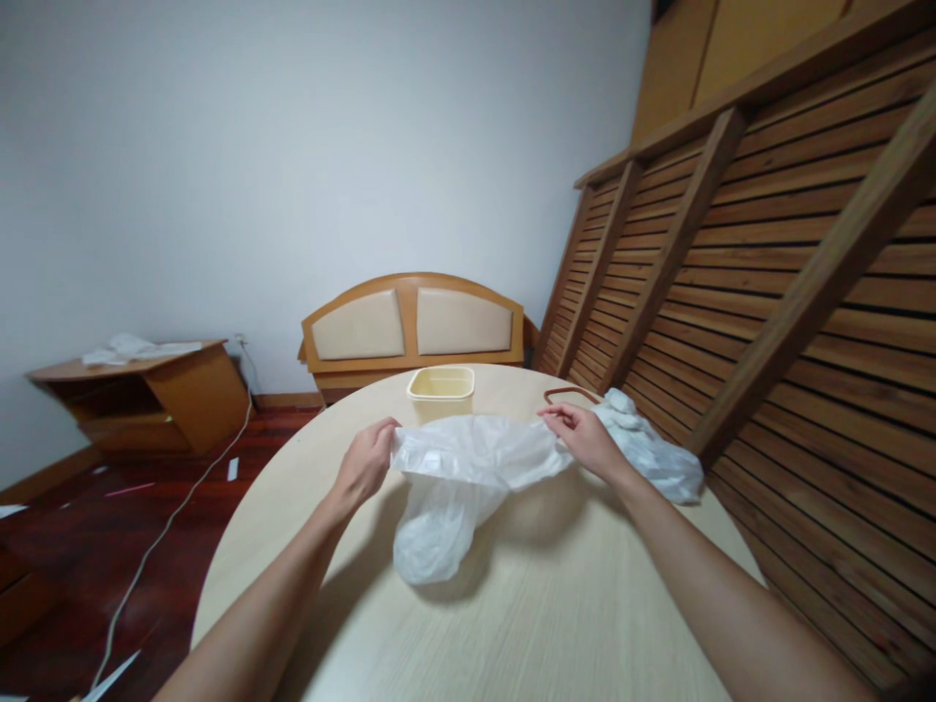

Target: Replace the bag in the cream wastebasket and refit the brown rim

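**Bag (483,458) held wide above a round counter (600,595)**

A clear white plastic bag stretches between two bare hands over the middle of the counter. The left hand (367,460) has its fingers (387,427) clamped on the bag's left edge. The right hand (585,441) holds the opposite end, its fingers (554,413) together at the bag's upper right corner. Between them the bag is creased and crumpled, and a rounded part droops toward the person on the left; whether that part touches the counter cannot be told. Shadows of the arms and the bag fall on the pale wood.

Just beyond the bag, near the counter's far edge, stands a yellow tub (442,383), upright and open at the top, its lower front hidden by the bag. To the right, beside the right forearm, lies a pale, lumpy bundle (650,453), partly covered by the arm. A brown loop (571,392) shows next to it, behind the right hand.

Farther off, a padded headboard (410,322) stands before the wall (292,146). Slatted wood panels (767,253) lean along the right. On the left, a low cabinet (165,400) bears white sheets (136,349), and a cable (172,512) trails across the dark red floor (197,526).
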{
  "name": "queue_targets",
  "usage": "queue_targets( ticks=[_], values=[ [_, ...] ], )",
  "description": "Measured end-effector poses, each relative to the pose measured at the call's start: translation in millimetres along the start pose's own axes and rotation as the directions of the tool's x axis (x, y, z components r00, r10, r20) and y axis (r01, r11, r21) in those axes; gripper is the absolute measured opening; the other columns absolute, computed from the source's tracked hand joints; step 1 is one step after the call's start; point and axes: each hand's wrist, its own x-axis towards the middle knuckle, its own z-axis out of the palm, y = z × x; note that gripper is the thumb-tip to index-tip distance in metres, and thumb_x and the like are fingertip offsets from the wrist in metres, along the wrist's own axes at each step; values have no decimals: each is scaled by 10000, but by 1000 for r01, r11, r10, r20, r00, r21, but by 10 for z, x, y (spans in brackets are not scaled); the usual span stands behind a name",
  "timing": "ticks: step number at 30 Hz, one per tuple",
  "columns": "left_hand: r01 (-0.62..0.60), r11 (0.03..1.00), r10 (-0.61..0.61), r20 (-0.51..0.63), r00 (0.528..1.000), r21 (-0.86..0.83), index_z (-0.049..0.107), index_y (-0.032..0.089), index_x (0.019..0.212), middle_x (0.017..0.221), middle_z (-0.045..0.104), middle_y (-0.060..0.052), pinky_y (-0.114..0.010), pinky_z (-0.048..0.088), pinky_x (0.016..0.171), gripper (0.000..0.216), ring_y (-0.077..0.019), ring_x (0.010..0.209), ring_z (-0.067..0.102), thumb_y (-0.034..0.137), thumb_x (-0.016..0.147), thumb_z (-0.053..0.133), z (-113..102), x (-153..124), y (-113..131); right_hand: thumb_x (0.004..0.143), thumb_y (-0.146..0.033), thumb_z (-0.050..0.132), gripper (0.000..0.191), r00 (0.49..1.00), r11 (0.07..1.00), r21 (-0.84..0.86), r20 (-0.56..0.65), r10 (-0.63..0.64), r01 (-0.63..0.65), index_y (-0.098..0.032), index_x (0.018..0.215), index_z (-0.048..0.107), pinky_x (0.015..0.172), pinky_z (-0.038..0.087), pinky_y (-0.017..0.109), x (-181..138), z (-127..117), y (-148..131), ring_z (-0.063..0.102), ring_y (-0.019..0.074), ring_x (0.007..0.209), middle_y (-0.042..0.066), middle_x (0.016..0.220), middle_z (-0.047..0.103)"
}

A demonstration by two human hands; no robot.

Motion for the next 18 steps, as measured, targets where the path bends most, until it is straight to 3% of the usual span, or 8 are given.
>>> queue_targets(
  ticks=[3, 5, 9, 11, 13, 15, 18],
  values=[
    [110, 991, -115, 60, 992, 80, 580, 201, 642, 624, 638, -60, -326, 424, 644, 626, -252, 662, 611, 625, 911, 207, -16, 12, -9, 881, -449, 556, 365, 993, 999, 9, 111, -40, 39, -165, 1036, 726, 813, 530, 378, -40, 19, -21, 682, 250, 916, 117, 1020, 736],
    [139, 982, -156, 130, 979, 130, 610, 191, 657, 660, 676, -79, -335, 447, 671, 669, -268, 688, 639, 722, 882, 270, -8, 6, -19, 891, -397, 556, 357, 971, 997, 4, 227, -78, 79, -191, 1140, 708, 953, 504, 412, -86, 32, -45, 648, 265, 1110, 122, 1217, 696],
    [92, 989, -117, 221, 968, 119, 695, 169, 987, 991, 755, -132, -334, 506, 753, 608, -297, 892, 699, 722, 818, 506, 39, -40, -80, 832, -296, 633, 500, 895, 989, -39, 432, -113, 143, -231, 1328, 619, 1116, 400, 469, -183, 68, -99, 525, 276, 1328, 108, 1428, 582],
    [64, 994, -86, 254, 963, 94, 639, 178, 1214, 1186, 713, -154, -349, 519, 828, 674, -312, 1025, 690, 681, 764, 630, 78, -69, -131, 813, -271, 656, 542, 863, 985, -68, 495, -103, 157, -223, 1351, 604, 1101, 420, 475, -216, 100, -119, 552, 283, 1302, 118, 1418, 592],
    [51, 995, -73, 294, 953, 82, 562, 188, 1340, 1249, 684, -160, -364, 522, 872, 795, -319, 1073, 679, 615, 694, 741, 125, -90, -180, 820, -266, 654, 469, 852, 982, -96, 516, -93, 165, -207, 1285, 652, 1043, 472, 462, -233, 130, -131, 622, 286, 1206, 123, 1328, 657],
    [57, 996, -78, 337, 938, 71, 557, 181, 1340, 1161, 717, -143, -356, 536, 823, 779, -301, 987, 701, 533, 679, 773, 171, -99, -206, 853, -280, 628, 334, 859, 977, -120, 504, -92, 175, -197, 1165, 712, 982, 507, 439, -234, 147, -139, 676, 279, 1090, 111, 1200, 723],
    [10, 999, -22, 349, 937, 35, 667, 163, 1132, 958, 745, -89, -299, 518, 700, 457, -246, 820, 697, 440, 769, 685, 213, -85, -171, 893, -306, 584, 244, 882, 973, -138, 461, -101, 183, -193, 1043, 740, 890, 530, 382, -213, 134, -151, 700, 255, 974, 83, 1074, 759]
  ],
)
